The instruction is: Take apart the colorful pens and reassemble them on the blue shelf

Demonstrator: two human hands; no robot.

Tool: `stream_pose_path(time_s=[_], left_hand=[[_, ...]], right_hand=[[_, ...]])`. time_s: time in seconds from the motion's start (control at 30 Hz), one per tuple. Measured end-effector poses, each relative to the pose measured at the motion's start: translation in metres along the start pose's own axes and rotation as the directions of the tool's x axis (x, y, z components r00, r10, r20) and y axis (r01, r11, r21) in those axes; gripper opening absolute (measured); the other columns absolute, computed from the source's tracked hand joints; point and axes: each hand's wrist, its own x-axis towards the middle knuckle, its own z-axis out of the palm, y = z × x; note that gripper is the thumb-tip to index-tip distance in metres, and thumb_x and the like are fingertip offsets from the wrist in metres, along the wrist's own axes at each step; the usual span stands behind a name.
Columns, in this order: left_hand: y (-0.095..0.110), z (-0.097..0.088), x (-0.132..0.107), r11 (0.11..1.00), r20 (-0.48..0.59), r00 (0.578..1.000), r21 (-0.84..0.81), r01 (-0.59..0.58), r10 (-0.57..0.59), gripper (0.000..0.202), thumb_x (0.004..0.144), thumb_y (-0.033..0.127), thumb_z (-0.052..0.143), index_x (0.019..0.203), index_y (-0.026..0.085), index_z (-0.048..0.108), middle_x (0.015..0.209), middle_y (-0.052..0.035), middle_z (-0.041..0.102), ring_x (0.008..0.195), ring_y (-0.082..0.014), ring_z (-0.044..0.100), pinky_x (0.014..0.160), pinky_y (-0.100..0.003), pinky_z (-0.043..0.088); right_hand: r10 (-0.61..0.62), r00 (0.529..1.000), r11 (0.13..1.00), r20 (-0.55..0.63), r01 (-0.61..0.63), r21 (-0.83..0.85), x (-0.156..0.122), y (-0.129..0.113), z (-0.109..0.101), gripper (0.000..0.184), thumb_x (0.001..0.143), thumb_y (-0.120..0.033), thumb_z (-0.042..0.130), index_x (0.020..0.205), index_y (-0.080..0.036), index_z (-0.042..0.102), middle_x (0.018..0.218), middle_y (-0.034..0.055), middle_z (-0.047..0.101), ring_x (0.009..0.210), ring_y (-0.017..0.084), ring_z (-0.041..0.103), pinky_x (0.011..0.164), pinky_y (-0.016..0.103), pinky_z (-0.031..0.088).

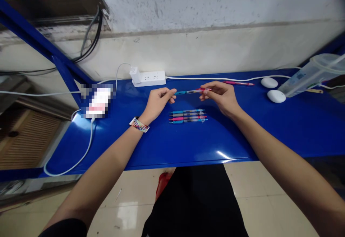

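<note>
A slim pen (192,91) lies level between my two hands, above the blue tabletop. Its left end is blue, its middle clear and its right end red. My left hand (159,103), with a patterned band on the wrist, pinches the blue end. At the red end, the fingertips of my right hand (221,95) are closed on the pen. Just below it, several pens (187,116) with blue, grey and red parts rest side by side on the table. Behind my right hand lies a red pen (238,83).
Along the wall, a white power strip (149,78) trails a cable to the right. A blurred phone-like object (98,100) with a charging cable sits at left. Two white rounded objects (276,96) are beside a tilted clear plastic container (307,75). Blue frame bars rise at left.
</note>
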Motion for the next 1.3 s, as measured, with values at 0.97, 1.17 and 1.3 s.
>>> stream_pose_path(time_s=[0.97, 1.17, 1.3], left_hand=[[-0.0021, -0.0009, -0.0029, 0.995, 0.078, 0.995, 0.084, -0.063, 0.056, 0.020, 0.104, 0.039, 0.077, 0.113, 0.026, 0.088, 0.101, -0.0061, 0.088, 0.099, -0.0234, 0.080, 0.097, -0.042, 0.060], [-0.0056, -0.0021, -0.0027, 0.980, 0.049, 0.989, 0.135, -0.145, 0.140, 0.013, 0.096, 0.031, 0.085, 0.107, 0.031, 0.092, 0.101, -0.0056, 0.087, 0.099, -0.0244, 0.075, 0.093, -0.043, 0.057], [-0.0048, -0.0005, -0.0027, 0.985, 0.035, 0.991, 0.110, -0.134, 0.131, 0.013, 0.095, 0.032, 0.086, 0.107, 0.031, 0.092, 0.102, -0.0056, 0.088, 0.098, -0.0241, 0.076, 0.092, -0.043, 0.057]], right_hand=[[0.113, 0.994, 0.985, 0.003, -0.112, 0.135, 0.0002, 0.0001, 0.0043, 0.038, 0.075, -0.049, 0.106, 0.096, -0.021, 0.089, 0.083, 0.0043, 0.084, 0.065, 0.016, 0.079, 0.070, 0.032, 0.072], [0.153, 0.988, 0.982, -0.016, -0.150, 0.117, 0.0000, -0.0013, 0.0041, 0.040, 0.074, -0.052, 0.105, 0.090, -0.018, 0.089, 0.077, 0.0051, 0.083, 0.061, 0.016, 0.079, 0.064, 0.030, 0.072], [0.151, 0.988, 0.982, -0.035, -0.146, 0.124, -0.0003, -0.0015, 0.0050, 0.040, 0.075, -0.052, 0.104, 0.089, -0.018, 0.088, 0.076, 0.0051, 0.082, 0.060, 0.016, 0.079, 0.063, 0.029, 0.071]])
